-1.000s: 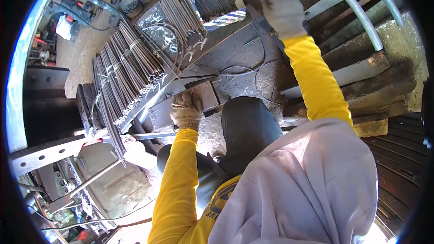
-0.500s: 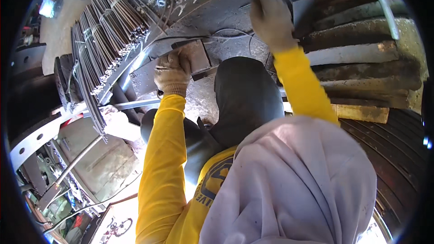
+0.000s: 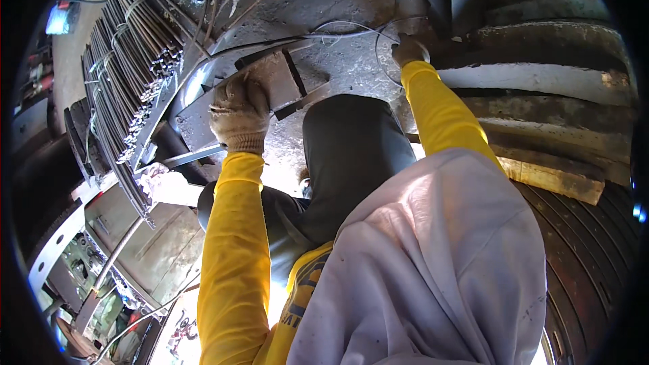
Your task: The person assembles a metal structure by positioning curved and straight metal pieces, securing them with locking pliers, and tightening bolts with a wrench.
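The plate point(image 3: 278, 76) is gripped by the gloved left hand point(image 3: 238, 111), the fingers being closed on it. It is positioned ahead of the legs point(image 3: 351, 128), to the right of the bundled rods point(image 3: 125, 61). The right hand point(image 3: 410, 51) is extended near the wire point(image 3: 345, 23); its grip cannot be determined.

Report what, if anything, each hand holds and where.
The left hand grips a flat metal piece around its middle; whether the right hand holds anything cannot be told.
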A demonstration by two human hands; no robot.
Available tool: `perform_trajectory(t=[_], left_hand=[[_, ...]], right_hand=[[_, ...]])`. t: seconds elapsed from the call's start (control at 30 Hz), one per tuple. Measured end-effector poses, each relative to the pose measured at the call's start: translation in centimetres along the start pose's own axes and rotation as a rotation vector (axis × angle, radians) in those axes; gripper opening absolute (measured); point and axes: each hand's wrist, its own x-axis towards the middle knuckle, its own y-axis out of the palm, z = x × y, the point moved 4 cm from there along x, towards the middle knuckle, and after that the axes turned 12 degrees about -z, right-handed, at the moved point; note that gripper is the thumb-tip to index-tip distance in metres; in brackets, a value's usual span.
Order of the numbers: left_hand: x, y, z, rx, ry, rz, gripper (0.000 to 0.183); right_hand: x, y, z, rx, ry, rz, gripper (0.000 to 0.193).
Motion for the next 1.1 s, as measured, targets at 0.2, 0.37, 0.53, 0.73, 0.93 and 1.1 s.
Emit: perform_trajectory(t=[0.2, 0.37, 0.53, 0.73, 0.93, 1.1], left_hand=[[0.0, 1.6, 0.5, 0.008, 0.012, -0.074, 0.021], [-0.3, -0.1, 0.5, 0.057, -0.031, -0.037, 0.020], [0.3, -1.1, 0.1, -0.037, -0.096, 0.003, 0.018], [0.4, -0.7, 0.2, -0.062, -0.054, -0.023, 0.019], [0.6, -0.7, 0.2, -0.012, -0.096, 0.050, 0.023], [0.8, -0.7, 0.0, 0.023, -0.068, 0.057, 0.024]], right_hand=[[5.2, 6.2, -3.9, -0.114, -0.074, -0.037, 0.029], [0.8, 4.4, -0.4, -0.014, -0.217, -0.085, 0.025], [-8.7, -0.3, -0.6, 0.323, -0.159, -0.326, 0.033], [-18.8, -12.4, -0.4, 0.707, -0.341, -0.564, 0.015], [-20.5, -26.1, 9.2, 0.811, -0.650, -0.564, 0.011], [-19.2, -28.2, 20.5, 1.032, -0.710, -0.296, 0.018]])
